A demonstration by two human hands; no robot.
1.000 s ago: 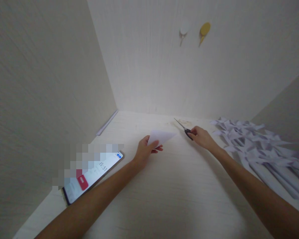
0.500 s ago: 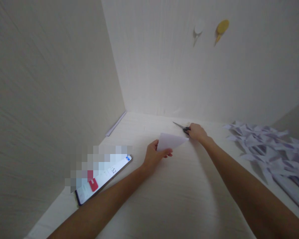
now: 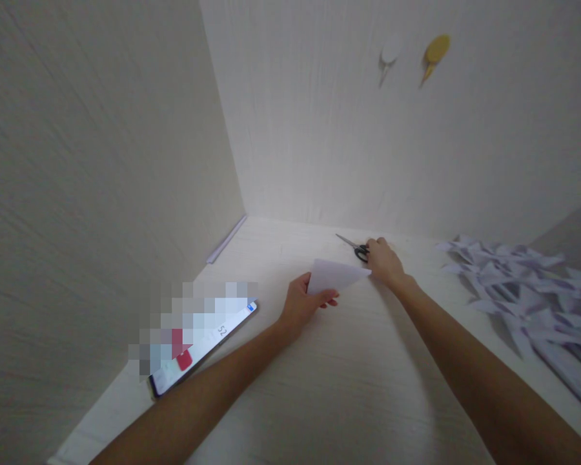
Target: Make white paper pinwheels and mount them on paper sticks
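A folded white paper (image 3: 335,276), roughly triangular with its point to the right, is pinched between the thumb and fingers of my left hand (image 3: 308,301). Just beyond it lies a pair of scissors (image 3: 361,252) with black handles, its thin blades pointing left toward the back wall. My right hand (image 3: 383,259) is closed at the scissors' handles, its fingers curled over one ring and partly hiding it. The paper's tip comes close to my right wrist in the picture; whether they touch I cannot tell.
Many folded white paper pinwheels (image 3: 527,284) are piled at the right. A lit phone (image 3: 208,349) lies left of my left forearm. A thin white paper strip (image 3: 226,239) rests along the left wall. White (image 3: 391,50) and yellow hooks (image 3: 437,50) are on the back wall.
More of the scissors' handle rings now shows beside my right hand, which has shifted slightly right. My left hand still holds the paper in nearly the same place.
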